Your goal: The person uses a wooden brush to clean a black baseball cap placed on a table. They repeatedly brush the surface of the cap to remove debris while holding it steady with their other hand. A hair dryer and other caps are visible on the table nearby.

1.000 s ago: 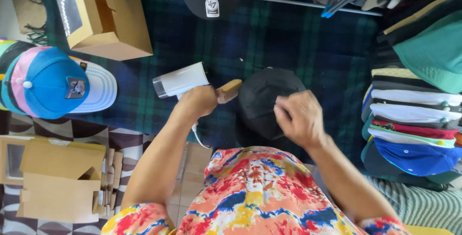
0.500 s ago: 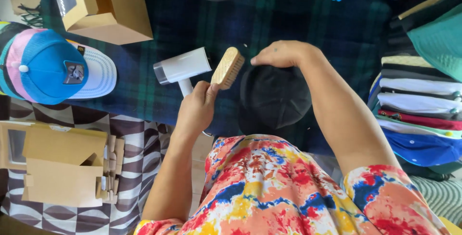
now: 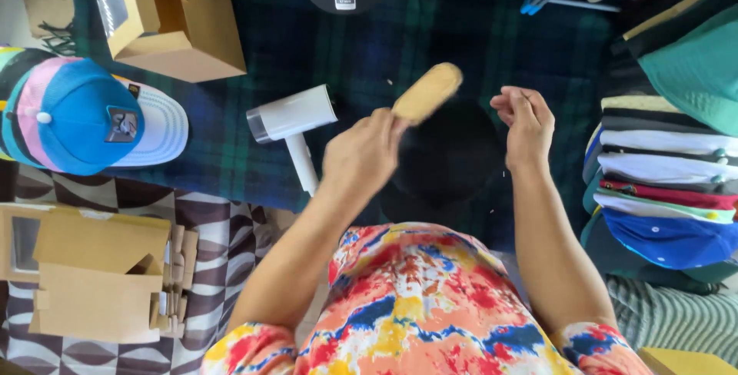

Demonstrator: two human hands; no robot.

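Brush: the wooden brush [image 3: 427, 92] sits above the black cap [image 3: 446, 161], its long axis slanting from the grip at lower left up to the rounded free end at upper right.
Left hand: the left hand [image 3: 363, 152] is closed around the brush's lower end (blurred).
Right hand: the right hand [image 3: 523, 121] hovers just right of the brush, fingers loosely curled, holding nothing I can make out.
Nearby: a white steamer [image 3: 292, 125] lies just left of the left hand; a blue cap [image 3: 77, 117] lies farther left; a cardboard box [image 3: 177, 21] stands above it; stacked caps [image 3: 669, 183] line the right.
Surface: dark plaid cloth [image 3: 369, 44], soft and woven.
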